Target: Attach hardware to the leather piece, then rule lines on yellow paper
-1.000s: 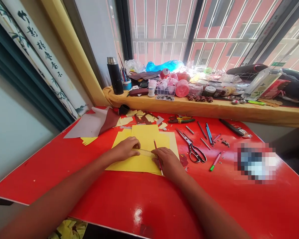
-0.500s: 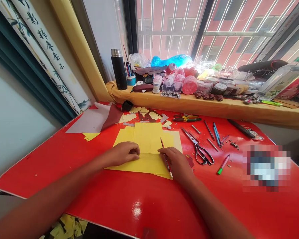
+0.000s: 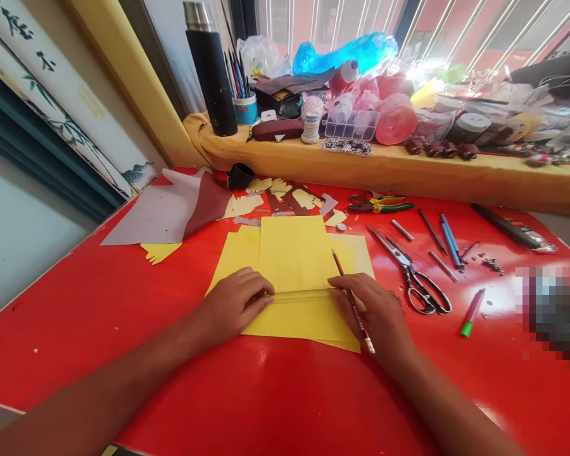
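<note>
Yellow paper sheets (image 3: pixel 294 253) lie stacked on the red table, a narrower sheet on top. With thumb and fingers closed, my left hand (image 3: pixel 242 296) pinches the near left edge of the top sheet. A thin strip-like line runs along that edge between both hands; whether it is a fold or a clear strip I cannot tell. My right hand (image 3: pixel 377 310) holds a dark pencil (image 3: pixel 346 272), its point away from me and white eraser end towards me. The right fingertips touch the near right part of the same edge.
Right of the paper lie black-handled scissors (image 3: pixel 413 272), pens (image 3: pixel 450 240), a pink-green marker (image 3: pixel 472 313) and pliers (image 3: pixel 380 204). Paper scraps (image 3: pixel 285 196) and grey-maroon sheets (image 3: pixel 156 212) lie behind. A thermos (image 3: pixel 211 76) and craft supplies crowd the ledge (image 3: pixel 285 158).
The view has tilted down and come closer, so the table fills more of it. Both hands stay at the paper's edge, and the pencil is still in the right hand.
</note>
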`<state>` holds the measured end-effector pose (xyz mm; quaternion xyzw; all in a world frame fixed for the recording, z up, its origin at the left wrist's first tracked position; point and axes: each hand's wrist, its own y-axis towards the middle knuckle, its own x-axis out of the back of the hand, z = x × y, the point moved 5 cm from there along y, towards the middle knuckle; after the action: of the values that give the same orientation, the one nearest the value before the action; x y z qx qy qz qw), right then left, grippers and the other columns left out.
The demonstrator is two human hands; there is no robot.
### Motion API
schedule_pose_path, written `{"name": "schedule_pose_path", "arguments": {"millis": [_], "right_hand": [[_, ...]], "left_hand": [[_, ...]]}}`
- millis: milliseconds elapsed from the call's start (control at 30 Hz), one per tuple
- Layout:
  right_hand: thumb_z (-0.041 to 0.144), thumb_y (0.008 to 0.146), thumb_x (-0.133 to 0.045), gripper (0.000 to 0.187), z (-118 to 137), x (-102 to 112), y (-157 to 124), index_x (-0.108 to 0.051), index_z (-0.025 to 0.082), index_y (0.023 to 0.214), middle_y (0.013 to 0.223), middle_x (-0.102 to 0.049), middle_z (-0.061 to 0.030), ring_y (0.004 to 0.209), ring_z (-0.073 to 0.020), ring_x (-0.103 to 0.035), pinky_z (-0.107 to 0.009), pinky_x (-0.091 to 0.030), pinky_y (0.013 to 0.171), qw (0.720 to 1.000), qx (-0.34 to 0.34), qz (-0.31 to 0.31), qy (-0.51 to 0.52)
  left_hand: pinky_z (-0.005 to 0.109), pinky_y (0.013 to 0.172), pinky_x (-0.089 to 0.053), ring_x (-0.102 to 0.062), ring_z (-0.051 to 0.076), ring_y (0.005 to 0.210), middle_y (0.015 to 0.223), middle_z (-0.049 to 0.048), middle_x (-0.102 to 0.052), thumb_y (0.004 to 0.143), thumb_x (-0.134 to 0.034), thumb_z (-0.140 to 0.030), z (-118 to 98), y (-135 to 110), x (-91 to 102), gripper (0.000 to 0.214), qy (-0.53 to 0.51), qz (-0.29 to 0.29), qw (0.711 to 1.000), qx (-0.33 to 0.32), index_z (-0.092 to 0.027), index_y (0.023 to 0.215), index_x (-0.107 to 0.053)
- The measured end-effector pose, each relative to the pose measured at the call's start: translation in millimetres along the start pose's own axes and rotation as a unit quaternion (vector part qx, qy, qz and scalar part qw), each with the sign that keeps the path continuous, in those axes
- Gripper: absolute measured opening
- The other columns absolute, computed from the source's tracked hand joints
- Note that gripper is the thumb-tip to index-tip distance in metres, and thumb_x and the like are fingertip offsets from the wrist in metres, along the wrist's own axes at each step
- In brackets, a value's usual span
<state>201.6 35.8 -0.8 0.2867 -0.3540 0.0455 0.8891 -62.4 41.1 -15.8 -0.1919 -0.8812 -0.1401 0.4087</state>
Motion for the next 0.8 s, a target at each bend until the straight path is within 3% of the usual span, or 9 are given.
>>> {"name": "schedule_pose_path", "arguments": {"millis": [300,600,800], "right_hand": [[0.016,0.106,-0.058,0.017,8.2,0.0,4.9,-0.068,0.025,0.116,0.096,-0.078,-0.0055,0.087,-0.0216,-0.074,-0.035,-0.058,0.078,0.999,0.003,0.042,-0.01],[0.019,0.108,-0.057,0.018,3.1,-2.3,1.9,-0.068,0.025,0.122,0.113,-0.082,-0.0061,0.108,-0.0267,-0.077,-0.049,-0.057,0.102,0.992,0.045,0.064,-0.1],[0.018,0.107,-0.059,0.019,3.2,-5.2,2.0,-0.069,0.023,0.121,0.117,-0.082,-0.0075,0.114,-0.0259,-0.077,-0.048,-0.061,0.102,0.993,0.037,0.073,-0.091]], "left_hand": [[0.033,0.074,-0.052,-0.063,0.02,0.082,0.086,0.0017,-0.069,0.107,-0.054,-0.031,-8.5,-4.2,-0.9,0.014,0.009,-0.018,1.0,-0.015,-0.023,0.108,-0.065],[0.039,0.093,-0.052,-0.062,0.024,0.108,0.117,0.0088,-0.066,0.108,-0.056,-0.026,-15.5,-9.8,-1.6,0.02,0.105,-0.067,0.99,-0.061,-0.021,0.126,-0.062],[0.047,0.113,-0.047,-0.056,0.03,0.138,0.147,0.013,-0.065,0.11,-0.055,-0.037,-15.9,-13.0,-4.1,0.041,0.173,-0.03,0.977,-0.124,-0.016,0.145,-0.058]]}}
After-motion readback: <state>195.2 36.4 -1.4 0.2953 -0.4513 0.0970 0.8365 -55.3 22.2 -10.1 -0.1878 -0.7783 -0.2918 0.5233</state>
